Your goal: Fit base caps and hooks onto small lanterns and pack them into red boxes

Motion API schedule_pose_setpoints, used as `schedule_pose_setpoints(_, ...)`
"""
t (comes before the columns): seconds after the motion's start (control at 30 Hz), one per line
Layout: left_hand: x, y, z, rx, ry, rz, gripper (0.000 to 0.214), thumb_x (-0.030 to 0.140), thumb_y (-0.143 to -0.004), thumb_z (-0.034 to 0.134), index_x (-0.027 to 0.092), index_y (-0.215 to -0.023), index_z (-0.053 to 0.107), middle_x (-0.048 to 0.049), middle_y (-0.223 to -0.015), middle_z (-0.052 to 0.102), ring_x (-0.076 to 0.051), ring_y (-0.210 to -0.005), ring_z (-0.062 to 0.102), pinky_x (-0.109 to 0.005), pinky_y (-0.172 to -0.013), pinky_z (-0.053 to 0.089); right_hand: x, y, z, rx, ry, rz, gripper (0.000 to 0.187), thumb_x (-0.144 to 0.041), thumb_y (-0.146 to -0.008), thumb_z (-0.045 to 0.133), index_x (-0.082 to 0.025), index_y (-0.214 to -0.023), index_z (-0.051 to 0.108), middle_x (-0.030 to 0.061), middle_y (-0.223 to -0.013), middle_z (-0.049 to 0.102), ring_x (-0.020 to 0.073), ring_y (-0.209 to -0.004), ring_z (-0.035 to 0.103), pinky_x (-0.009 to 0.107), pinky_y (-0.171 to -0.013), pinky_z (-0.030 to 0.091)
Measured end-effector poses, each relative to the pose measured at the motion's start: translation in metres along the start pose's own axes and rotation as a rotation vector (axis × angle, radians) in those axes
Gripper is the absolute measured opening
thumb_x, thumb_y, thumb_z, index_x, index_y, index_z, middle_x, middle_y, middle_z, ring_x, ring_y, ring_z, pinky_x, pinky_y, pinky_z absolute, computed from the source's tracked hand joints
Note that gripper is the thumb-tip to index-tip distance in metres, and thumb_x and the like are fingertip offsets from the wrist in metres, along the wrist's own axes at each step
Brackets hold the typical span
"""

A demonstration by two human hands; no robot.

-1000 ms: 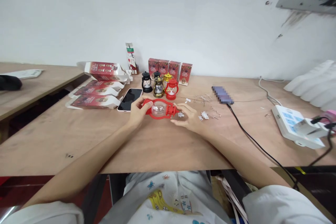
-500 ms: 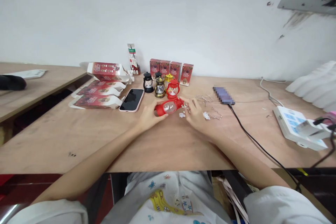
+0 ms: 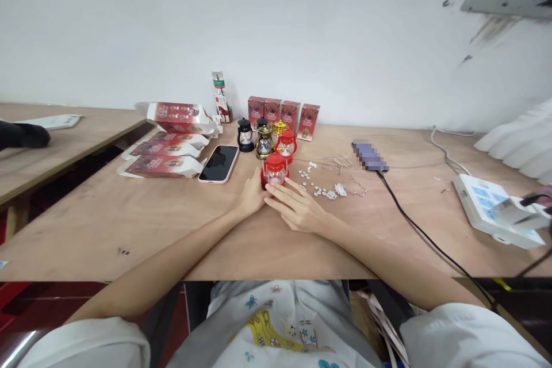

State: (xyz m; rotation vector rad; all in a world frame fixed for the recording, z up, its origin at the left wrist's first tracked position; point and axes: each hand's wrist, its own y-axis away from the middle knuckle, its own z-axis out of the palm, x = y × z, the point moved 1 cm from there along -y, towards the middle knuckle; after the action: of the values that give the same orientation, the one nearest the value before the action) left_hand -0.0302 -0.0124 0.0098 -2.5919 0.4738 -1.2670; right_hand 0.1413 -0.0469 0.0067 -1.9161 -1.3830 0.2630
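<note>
A small red toy lantern point(image 3: 276, 162) stands upright on the table between my hands, with a thin metal wire showing along its sides. My left hand point(image 3: 251, 194) is closed around its left side. My right hand point(image 3: 298, 207) holds it from the right, fingers laid across its lower front, which they partly hide. Just behind stands another red lantern point(image 3: 286, 146). Grouped with it are a bronze lantern point(image 3: 264, 145), a gold lantern point(image 3: 279, 128) and a black lantern point(image 3: 245, 135). Small white round pieces point(image 3: 318, 191) and bent wire handles point(image 3: 337, 163) lie to the right.
Several red boxes point(image 3: 307, 122) stand near the wall beside a slim clear package point(image 3: 221, 100). Flattened red cartons point(image 3: 166, 165) and a phone point(image 3: 219, 164) lie to the left. Another phone point(image 3: 370, 156) with a black cable point(image 3: 414, 226) and a white power strip point(image 3: 491, 210) are on the right.
The red lantern, tilted on its side before, is now upright. My right hand has moved left from beside the small white pieces onto the lantern's front, uncovering those pieces.
</note>
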Motion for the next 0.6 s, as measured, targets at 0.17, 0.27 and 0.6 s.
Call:
schedule_pose_setpoints(0.17,-0.001,-0.004,-0.004,-0.007,0.047,-0.039,0.049,0.031,-0.067,0.067,0.019,-0.108,0.045,-0.0108,-0.104,0.065,-0.03,-0.095,0.064,-0.043,-0.081,0.048,0.001,0.001,0.002,-0.008,-0.021,0.098,0.04,-0.007,-0.083,0.039,-0.011,-0.119,0.057,0.0194,-0.134,0.051,0.0249,-0.131,0.043,0.046,-0.103,0.046)
schedule_pose_setpoints(0.27,-0.005,-0.006,-0.002,-0.046,0.049,-0.022,0.053,0.032,-0.065,0.069,0.019,-0.109,0.044,-0.0118,-0.105,0.065,-0.03,-0.097,0.063,-0.045,-0.083,0.048,0.003,0.002,0.004,-0.049,-0.064,0.167,0.041,-0.009,-0.084,0.04,-0.011,-0.121,0.056,0.0179,-0.134,0.052,0.0247,-0.134,0.04,0.047,-0.105,0.043)
schedule_pose_setpoints(0.6,-0.012,-0.021,-0.11,0.062,-0.174,0.096,0.071,0.031,-0.048,0.076,0.018,-0.114,0.055,-0.0114,-0.122,0.056,-0.032,-0.117,0.048,-0.044,-0.102,0.035,0.007,0.01,0.003,-0.157,-0.1,0.091,0.021,-0.011,-0.087,0.042,-0.016,-0.09,0.063,0.0064,-0.082,0.068,0.0157,-0.076,0.061,0.028,-0.069,0.048)
